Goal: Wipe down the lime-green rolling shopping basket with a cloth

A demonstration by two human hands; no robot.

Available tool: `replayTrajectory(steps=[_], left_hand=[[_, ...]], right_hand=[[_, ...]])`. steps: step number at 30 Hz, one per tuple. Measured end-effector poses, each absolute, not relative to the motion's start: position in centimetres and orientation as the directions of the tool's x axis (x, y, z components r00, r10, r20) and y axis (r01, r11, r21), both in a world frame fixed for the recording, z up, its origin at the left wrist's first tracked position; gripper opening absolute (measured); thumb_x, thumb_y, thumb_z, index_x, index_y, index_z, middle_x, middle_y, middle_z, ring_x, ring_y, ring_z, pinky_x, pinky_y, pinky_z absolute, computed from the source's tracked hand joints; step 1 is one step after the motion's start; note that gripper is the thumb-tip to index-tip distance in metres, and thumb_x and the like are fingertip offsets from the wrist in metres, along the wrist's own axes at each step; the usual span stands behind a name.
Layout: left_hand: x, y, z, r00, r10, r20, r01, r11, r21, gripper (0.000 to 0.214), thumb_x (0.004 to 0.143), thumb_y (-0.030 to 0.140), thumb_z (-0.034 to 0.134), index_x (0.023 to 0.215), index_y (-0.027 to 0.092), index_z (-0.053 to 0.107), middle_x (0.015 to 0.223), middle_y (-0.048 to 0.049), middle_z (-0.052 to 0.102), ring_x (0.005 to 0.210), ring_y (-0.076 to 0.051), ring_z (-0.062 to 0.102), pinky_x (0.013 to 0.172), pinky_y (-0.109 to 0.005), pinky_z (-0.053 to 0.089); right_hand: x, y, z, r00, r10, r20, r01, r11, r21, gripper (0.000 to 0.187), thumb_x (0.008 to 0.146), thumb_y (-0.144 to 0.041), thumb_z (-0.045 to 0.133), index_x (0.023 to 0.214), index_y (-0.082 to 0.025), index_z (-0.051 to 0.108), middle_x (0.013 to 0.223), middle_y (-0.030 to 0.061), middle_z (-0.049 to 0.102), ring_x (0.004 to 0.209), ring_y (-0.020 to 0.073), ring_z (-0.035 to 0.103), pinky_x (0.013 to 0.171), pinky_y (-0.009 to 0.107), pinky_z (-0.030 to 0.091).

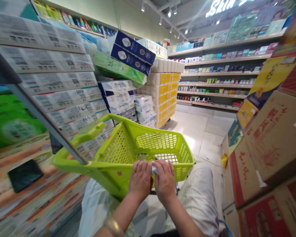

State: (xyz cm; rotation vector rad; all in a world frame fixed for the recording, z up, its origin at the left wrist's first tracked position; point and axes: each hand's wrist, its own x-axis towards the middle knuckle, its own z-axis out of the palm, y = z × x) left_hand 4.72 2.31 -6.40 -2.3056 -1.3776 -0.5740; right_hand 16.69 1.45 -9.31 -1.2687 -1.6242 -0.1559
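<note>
A lime-green plastic shopping cart (106, 171) stands sideways before me, its slotted basket holding nothing that I can see. My left hand (141, 179) is closed at the near rim, with its fingers curled over the edge. Right beside it, my right hand (165, 181) is closed over the same rim. A small whitish, crumpled scrap (155, 169) shows between the two hands; its kind and which hand holds it are unclear. Both thumbs are mostly hidden. The cart's grey metal bar (61, 135) slants up to the left.
Stacked tissue cartons (64, 79) and yellow-wrapped paper packs (166, 95) line the left side. A dark flat object (25, 175) lies on the orange packs. Cardboard boxes (268, 148) crowd the right. A tiled aisle (199, 131) leads to product shelves (217, 59).
</note>
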Motion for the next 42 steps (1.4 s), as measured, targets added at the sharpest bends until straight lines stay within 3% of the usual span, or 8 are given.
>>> replayTrajectory(steps=[7,11,15,21,28,31,37,42], left_hand=[[4.7,2.2,-6.7,0.427,0.724,0.541,0.895,-0.424,-0.139,0.049,0.073,0.015,0.053,0.122,0.015,0.049,0.107,-0.0092,0.057,0.108,-0.026,0.048,0.106,-0.046,0.033],[4.9,2.3,-6.8,0.408,0.733,0.544,0.903,-0.414,-0.119,0.050,0.073,0.016,0.053,0.123,0.015,0.048,0.108,-0.0100,0.056,0.108,-0.027,0.048,0.105,-0.048,0.033],[4.6,2.4,-6.9,0.418,0.719,0.555,0.899,-0.413,-0.142,0.043,0.078,0.015,0.048,0.122,0.018,0.048,0.107,-0.0084,0.057,0.107,-0.026,0.049,0.103,-0.048,0.034],[4.2,2.5,-6.8,0.440,0.703,0.558,0.889,-0.429,-0.161,0.046,0.075,0.015,0.052,0.121,0.015,0.048,0.105,-0.0091,0.058,0.106,-0.026,0.049,0.104,-0.046,0.033],[4.6,2.5,-7.1,0.416,0.719,0.557,0.900,-0.414,-0.138,0.049,0.074,0.015,0.053,0.122,0.017,0.049,0.108,-0.0089,0.058,0.108,-0.026,0.049,0.105,-0.047,0.033],[4.8,2.6,-7.1,0.403,0.718,0.568,0.906,-0.399,-0.138,0.049,0.073,0.016,0.055,0.122,0.015,0.049,0.106,-0.0101,0.058,0.108,-0.027,0.049,0.105,-0.048,0.033],[4.7,2.6,-7.0,0.416,0.717,0.559,0.901,-0.407,-0.149,0.039,0.080,0.016,0.049,0.119,0.017,0.049,0.106,-0.0078,0.058,0.106,-0.026,0.049,0.104,-0.047,0.033],[4.4,2.4,-7.0,0.425,0.708,0.564,0.897,-0.411,-0.161,0.047,0.074,0.014,0.052,0.121,0.015,0.048,0.107,-0.0088,0.057,0.108,-0.026,0.049,0.105,-0.046,0.033]], right_hand=[[25.4,2.0,-12.5,0.289,0.568,0.771,0.857,0.205,-0.472,0.029,0.087,-0.017,0.041,0.111,-0.019,0.056,0.113,0.0092,0.061,0.115,0.0233,0.050,0.110,0.049,0.022],[23.0,2.1,-12.0,0.342,0.544,0.766,0.809,0.244,-0.535,0.029,0.086,-0.016,0.040,0.110,-0.016,0.056,0.110,0.0117,0.060,0.116,0.0247,0.048,0.105,0.048,0.031],[16.5,1.8,-10.0,0.146,0.617,0.773,0.772,0.418,-0.479,0.031,0.088,-0.014,0.039,0.113,-0.020,0.057,0.113,0.0080,0.061,0.118,0.0210,0.049,0.108,0.043,0.028],[18.5,1.6,-10.6,0.131,0.625,0.770,0.809,0.382,-0.447,0.031,0.089,-0.013,0.039,0.114,-0.021,0.056,0.115,0.0065,0.062,0.120,0.0194,0.050,0.112,0.043,0.020],[25.9,2.4,-12.7,0.342,0.546,0.765,0.842,0.183,-0.507,0.030,0.083,-0.013,0.038,0.107,-0.017,0.056,0.108,0.0099,0.062,0.113,0.0240,0.051,0.108,0.050,0.024],[22.9,2.3,-11.6,0.312,0.581,0.752,0.814,0.245,-0.527,0.030,0.082,-0.012,0.038,0.105,-0.018,0.057,0.107,0.0093,0.062,0.113,0.0241,0.051,0.107,0.048,0.026],[16.1,1.8,-9.3,0.070,0.651,0.756,0.773,0.443,-0.453,0.034,0.085,-0.012,0.040,0.112,-0.023,0.057,0.111,0.0049,0.063,0.114,0.0186,0.053,0.112,0.040,0.020],[20.5,1.9,-10.9,0.116,0.629,0.769,0.824,0.370,-0.428,0.033,0.085,-0.012,0.041,0.112,-0.023,0.057,0.113,0.0047,0.063,0.114,0.0192,0.053,0.112,0.042,0.017]])
